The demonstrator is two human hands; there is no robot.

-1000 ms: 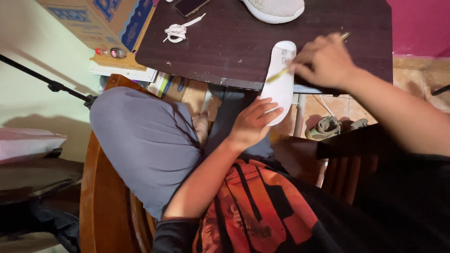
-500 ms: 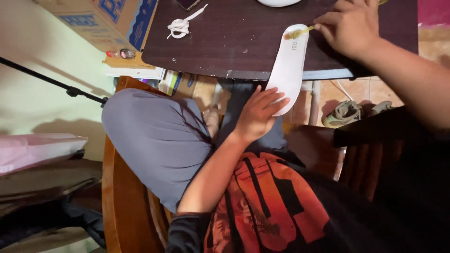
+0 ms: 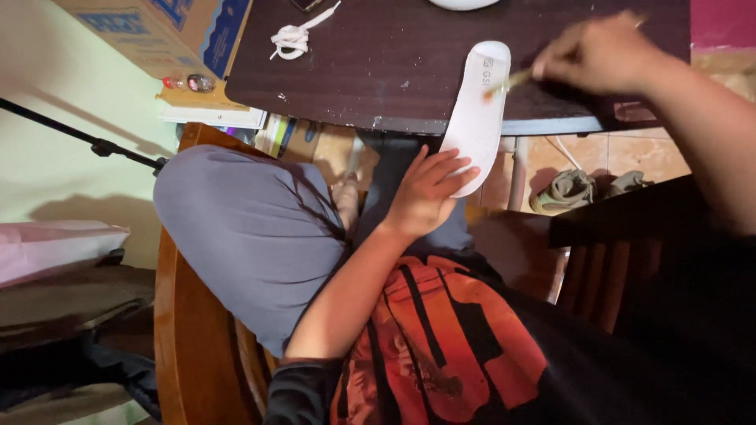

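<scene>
Fingers [image 3: 449,169] splayed under white insole [image 3: 479,102]

Bare dark table [image 3: 378,71] left of the white insole [image 3: 476,110] (laces [image 3: 295,35] at far edge).
</scene>
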